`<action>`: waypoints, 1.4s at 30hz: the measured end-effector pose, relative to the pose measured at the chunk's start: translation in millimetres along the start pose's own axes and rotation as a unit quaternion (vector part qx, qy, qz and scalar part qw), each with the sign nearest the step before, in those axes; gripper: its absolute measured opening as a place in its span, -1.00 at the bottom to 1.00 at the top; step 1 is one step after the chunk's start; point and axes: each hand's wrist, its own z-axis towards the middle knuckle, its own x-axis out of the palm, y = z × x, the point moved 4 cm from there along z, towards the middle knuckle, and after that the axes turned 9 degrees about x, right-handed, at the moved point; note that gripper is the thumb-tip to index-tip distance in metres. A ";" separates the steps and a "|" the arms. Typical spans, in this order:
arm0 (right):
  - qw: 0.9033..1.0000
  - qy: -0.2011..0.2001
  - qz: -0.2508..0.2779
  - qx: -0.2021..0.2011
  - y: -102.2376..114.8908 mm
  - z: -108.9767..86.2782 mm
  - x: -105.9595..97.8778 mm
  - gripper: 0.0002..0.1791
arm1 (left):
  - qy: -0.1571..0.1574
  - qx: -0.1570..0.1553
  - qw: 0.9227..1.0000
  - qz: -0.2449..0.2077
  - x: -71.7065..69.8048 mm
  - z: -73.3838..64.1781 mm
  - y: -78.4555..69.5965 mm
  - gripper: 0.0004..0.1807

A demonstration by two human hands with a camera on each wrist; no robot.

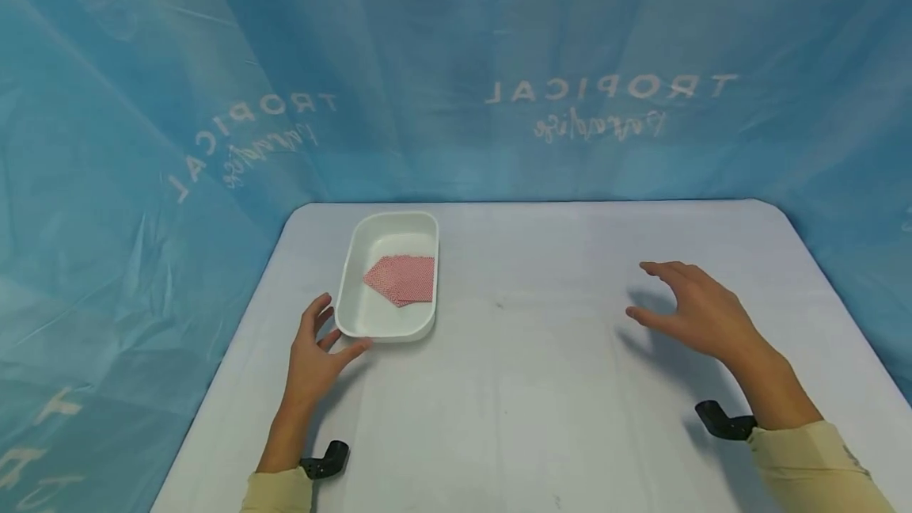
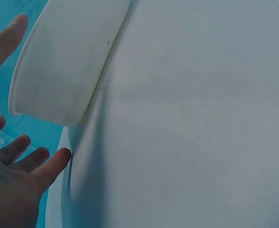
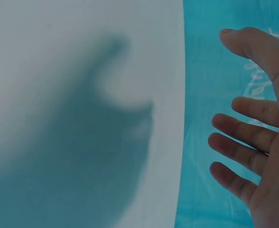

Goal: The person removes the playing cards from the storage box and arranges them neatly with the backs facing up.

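with both your left grip (image 1: 311, 368) and right grip (image 1: 701, 313) spread and empty, ideally ease the left fingers evenly onto the white tray (image 1: 378, 321), far left on the surface (image 1: 527, 386), so its red patterned piece (image 1: 403, 280) lies undisturbed.

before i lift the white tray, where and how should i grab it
Best, I'd say, by the long walls of the white tray: left hand from its left, right hand from its right. It sits open side up, longer front to back, and its rim is uncovered, the red patterned piece lying inside.
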 end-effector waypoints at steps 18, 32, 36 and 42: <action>0.999 0.037 0.002 -0.026 30.3 20.8 17.1 -0.02 | 0.026 -0.007 1.000 -0.014 3.2 3.4 1.2 0.03; 0.998 0.049 0.007 -0.046 57.2 36.4 35.2 -0.07 | 0.055 -0.029 0.994 -0.085 3.8 4.3 -25.4 0.00; 0.997 0.052 0.004 -0.055 62.1 38.1 36.7 -0.09 | 0.056 -0.028 0.995 -0.073 5.2 2.0 -36.5 -0.02; 0.995 0.059 0.006 -0.081 74.3 44.2 41.1 -0.10 | 0.039 -0.027 0.996 -0.075 6.6 1.0 -19.9 -0.02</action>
